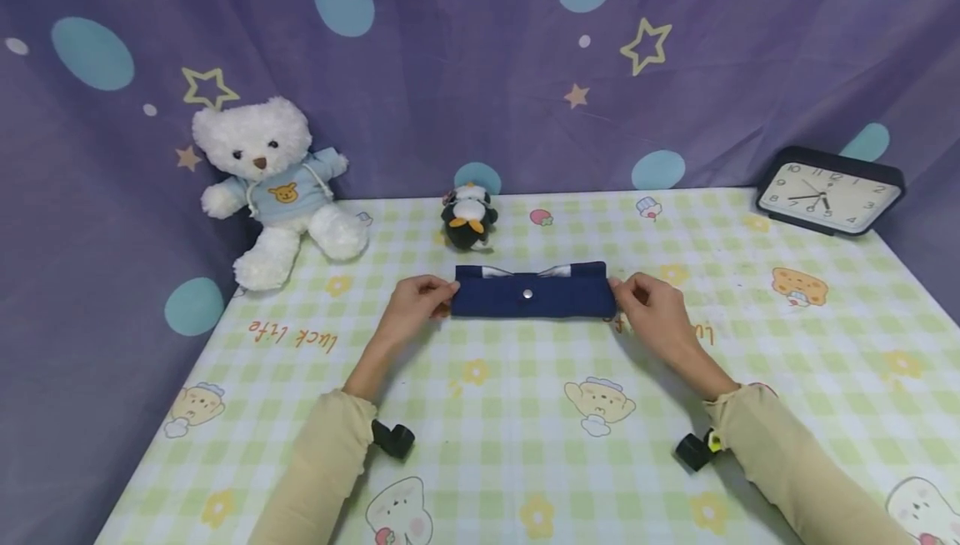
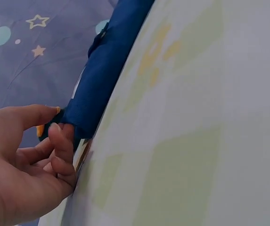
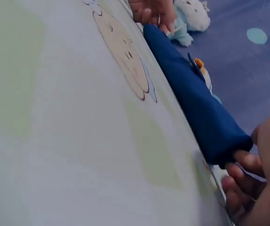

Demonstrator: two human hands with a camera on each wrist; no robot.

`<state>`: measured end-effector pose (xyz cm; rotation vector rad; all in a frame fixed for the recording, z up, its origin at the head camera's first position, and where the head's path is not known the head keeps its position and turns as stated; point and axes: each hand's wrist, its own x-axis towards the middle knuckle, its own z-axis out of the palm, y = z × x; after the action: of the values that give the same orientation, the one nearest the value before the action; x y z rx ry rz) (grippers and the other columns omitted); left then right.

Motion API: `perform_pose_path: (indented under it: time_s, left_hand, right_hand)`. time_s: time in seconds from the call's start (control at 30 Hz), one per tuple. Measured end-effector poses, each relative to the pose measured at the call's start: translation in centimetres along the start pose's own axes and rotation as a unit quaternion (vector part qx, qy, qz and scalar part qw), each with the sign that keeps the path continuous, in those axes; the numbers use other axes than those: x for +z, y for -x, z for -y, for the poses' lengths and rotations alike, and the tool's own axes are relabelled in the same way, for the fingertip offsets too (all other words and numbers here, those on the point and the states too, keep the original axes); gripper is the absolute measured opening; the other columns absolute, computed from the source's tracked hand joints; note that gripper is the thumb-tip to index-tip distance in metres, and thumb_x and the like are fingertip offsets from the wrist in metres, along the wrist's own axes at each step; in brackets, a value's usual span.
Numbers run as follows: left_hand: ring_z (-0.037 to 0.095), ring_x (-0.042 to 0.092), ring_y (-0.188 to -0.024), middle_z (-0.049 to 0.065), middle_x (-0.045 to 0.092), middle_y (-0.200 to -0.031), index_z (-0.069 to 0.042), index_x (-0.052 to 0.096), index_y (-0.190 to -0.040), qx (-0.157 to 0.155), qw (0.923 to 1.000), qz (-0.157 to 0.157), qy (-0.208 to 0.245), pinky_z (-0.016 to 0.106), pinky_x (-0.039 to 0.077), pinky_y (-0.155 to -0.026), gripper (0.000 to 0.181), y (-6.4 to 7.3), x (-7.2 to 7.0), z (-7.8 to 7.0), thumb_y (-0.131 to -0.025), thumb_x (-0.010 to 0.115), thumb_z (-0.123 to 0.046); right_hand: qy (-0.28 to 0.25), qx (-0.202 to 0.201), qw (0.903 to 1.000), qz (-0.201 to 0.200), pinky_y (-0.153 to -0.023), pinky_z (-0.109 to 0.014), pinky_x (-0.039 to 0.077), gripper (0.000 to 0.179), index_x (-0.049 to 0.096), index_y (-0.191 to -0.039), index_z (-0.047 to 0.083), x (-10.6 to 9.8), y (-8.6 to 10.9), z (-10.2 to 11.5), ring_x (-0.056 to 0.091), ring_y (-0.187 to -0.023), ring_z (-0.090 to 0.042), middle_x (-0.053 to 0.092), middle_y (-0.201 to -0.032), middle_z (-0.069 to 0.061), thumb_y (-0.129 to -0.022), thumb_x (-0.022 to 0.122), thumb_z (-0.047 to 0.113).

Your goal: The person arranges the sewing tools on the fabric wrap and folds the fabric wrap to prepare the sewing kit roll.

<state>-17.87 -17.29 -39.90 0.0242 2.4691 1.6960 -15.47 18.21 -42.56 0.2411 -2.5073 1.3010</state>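
A long navy fabric pouch (image 1: 495, 298) with a round silver snap lies across the middle of the table. Whitish material shows along its far edge, where the cloth gapes in two places. My left hand (image 1: 411, 307) pinches its left end between thumb and fingers. At the opposite end my right hand (image 1: 657, 315) pinches the right corner. In the left wrist view the pouch (image 2: 107, 70) looks thick and rounded, its end at the thumb and fingertips. The right wrist view shows the near end of the pouch (image 3: 203, 113) against the right fingers; whatever is inside stays hidden.
Behind the pouch sits a small penguin toy (image 1: 469, 218). A white teddy bear (image 1: 283, 187) in a blue hoodie leans at the back left. The black-framed clock (image 1: 831, 192) stands at the back right. A checked cloth (image 1: 495, 453) covers the table; a purple curtain (image 1: 465, 70) hangs behind.
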Motion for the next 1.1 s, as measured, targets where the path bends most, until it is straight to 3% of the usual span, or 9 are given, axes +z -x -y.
perform_pose_path:
  time_s: [0.13, 0.33, 0.43, 0.57, 0.7, 0.83, 0.97, 1.03, 1.1]
  left_hand:
    - [0.016, 0.057, -0.062, 0.006, 0.066, -0.075, 0.004, 0.074, -0.106, -0.009, 0.9996, 0.009, 0.026, 0.028, 0.048, -0.063, 0.030, 0.0, 0.2, 0.0, -0.101, 0.070, -0.025]
    - [0.011, 0.048, -0.048, 0.000, 0.052, -0.057, 0.003, 0.070, -0.096, -0.039, 0.9975, 0.019, 0.055, 0.025, 0.040, -0.053, 0.028, -0.1, 1.4, -0.6, -0.102, 0.069, -0.024]
    - [0.010, 0.044, -0.046, -0.001, 0.048, -0.057, 0.000, 0.061, -0.093, -0.048, 0.9946, 0.025, 0.089, 0.024, 0.036, -0.049, 0.024, -0.1, 1.7, -0.6, -0.104, 0.065, -0.022]
    - [0.008, 0.050, -0.050, -0.001, 0.047, -0.066, -0.005, 0.052, -0.101, -0.075, 0.9787, 0.055, 0.183, 0.021, 0.038, -0.049, 0.017, -0.1, 1.5, -0.4, -0.108, 0.059, -0.018]
    - [0.011, 0.065, -0.063, 0.003, 0.054, -0.077, -0.005, 0.050, -0.101, -0.092, 0.9616, 0.086, 0.244, 0.021, 0.051, -0.058, 0.013, 0.0, 1.1, -0.2, -0.110, 0.053, -0.014]
    - [0.016, 0.073, -0.078, 0.007, 0.058, -0.088, -0.003, 0.050, -0.102, -0.089, 0.9554, 0.108, 0.260, 0.024, 0.057, -0.073, 0.012, 0.1, 0.8, 0.0, -0.111, 0.048, -0.011]
    - [0.019, 0.075, -0.083, 0.008, 0.057, -0.091, -0.003, 0.050, -0.103, -0.095, 0.9521, 0.113, 0.268, 0.027, 0.058, -0.078, 0.011, 0.0, 0.7, 0.1, -0.111, 0.047, -0.010]
    - [0.019, 0.075, -0.082, 0.008, 0.057, -0.089, -0.003, 0.052, -0.103, -0.101, 0.9530, 0.111, 0.264, 0.027, 0.058, -0.077, 0.011, 0.0, 0.5, 0.2, -0.111, 0.050, -0.011]
    - [0.017, 0.074, -0.078, 0.007, 0.058, -0.085, -0.003, 0.054, -0.103, -0.105, 0.9604, 0.103, 0.237, 0.026, 0.058, -0.072, 0.012, 0.0, 0.3, 0.1, -0.110, 0.053, -0.013]
  right_hand:
    - [-0.054, 0.060, 0.9951, 0.058, -0.056, -0.028, 0.041, 0.043, 0.073, -0.089, 0.000, -0.2, -0.1, 0.2, 0.052, -0.058, -0.020, 0.060, -0.066, -0.008, -0.108, 0.057, 0.035]
    - [-0.081, 0.107, 0.9877, 0.079, -0.051, -0.030, 0.034, 0.048, 0.067, -0.083, -0.001, 0.2, -0.8, 0.8, 0.040, -0.050, -0.017, 0.047, -0.057, -0.003, -0.107, 0.058, 0.040]
    - [-0.088, 0.118, 0.9856, 0.083, -0.052, -0.029, 0.038, 0.041, 0.065, -0.087, -0.002, 0.1, -1.1, 1.0, 0.048, -0.053, -0.019, 0.049, -0.060, -0.004, -0.108, 0.058, 0.033]
    - [-0.097, 0.124, 0.9824, 0.101, -0.058, -0.029, 0.047, 0.037, 0.063, -0.092, -0.001, -0.3, -1.1, 0.6, 0.061, -0.065, -0.024, 0.059, -0.069, -0.011, -0.109, 0.057, 0.031]
    - [-0.105, 0.110, 0.9792, 0.134, -0.065, -0.030, 0.053, 0.036, 0.064, -0.097, 0.000, -0.9, -1.3, 0.1, 0.067, -0.074, -0.025, 0.065, -0.081, -0.014, -0.109, 0.056, 0.033]
    - [-0.105, 0.101, 0.9756, 0.165, -0.063, -0.032, 0.052, 0.039, 0.061, -0.093, -0.001, -1.6, -1.3, -0.1, 0.067, -0.073, -0.027, 0.065, -0.083, -0.015, -0.109, 0.056, 0.034]
    - [-0.103, 0.095, 0.9723, 0.187, -0.058, -0.032, 0.048, 0.041, 0.059, -0.087, -0.001, -2.0, -1.4, -0.1, 0.063, -0.067, -0.029, 0.067, -0.077, -0.015, -0.109, 0.056, 0.033]
    - [-0.108, 0.097, 0.9696, 0.197, -0.058, -0.032, 0.049, 0.040, 0.060, -0.087, -0.002, -2.2, -1.5, 0.0, 0.065, -0.069, -0.029, 0.069, -0.079, -0.015, -0.109, 0.057, 0.032]
    - [-0.114, 0.106, 0.9668, 0.203, -0.059, -0.033, 0.049, 0.039, 0.062, -0.090, -0.003, -2.2, -1.6, 0.1, 0.066, -0.072, -0.029, 0.068, -0.081, -0.015, -0.108, 0.058, 0.031]
